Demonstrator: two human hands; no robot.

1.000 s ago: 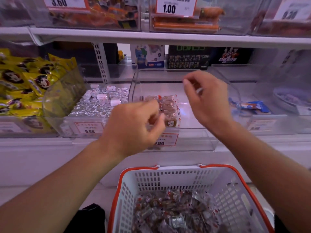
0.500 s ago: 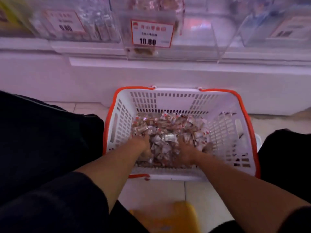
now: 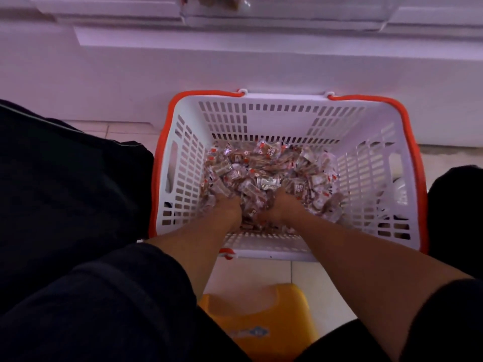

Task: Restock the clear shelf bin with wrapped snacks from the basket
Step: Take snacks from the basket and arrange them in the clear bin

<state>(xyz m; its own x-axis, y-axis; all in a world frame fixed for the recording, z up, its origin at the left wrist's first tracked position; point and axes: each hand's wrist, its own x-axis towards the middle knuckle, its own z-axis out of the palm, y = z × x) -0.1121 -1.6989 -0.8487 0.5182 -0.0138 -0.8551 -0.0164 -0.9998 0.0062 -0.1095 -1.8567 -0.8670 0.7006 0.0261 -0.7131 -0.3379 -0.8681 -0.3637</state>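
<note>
A white basket with an orange rim [image 3: 371,163] stands on the floor below the shelf. A heap of brown-and-red wrapped snacks [image 3: 264,165] covers its bottom. My left hand [image 3: 226,207] and my right hand [image 3: 283,206] are both pushed into the near side of the heap, a small mound of snacks between them. The snacks bury the fingers, so how they lie cannot be seen. Only the lower front of the clear shelf bin [image 3: 313,14] shows at the top edge, with a few snacks inside.
The white shelf base [image 3: 235,56] rises right behind the basket. A yellow stool [image 3: 257,317] sits between my knees. My dark-clothed legs flank the basket on the left [image 3: 78,205] and right [image 3: 454,210]. Pale floor tiles lie underneath.
One second ago both hands were up at the clear bin. They dropped into the basket, and since half a second ago they have dug slightly deeper while the view tilted further down.
</note>
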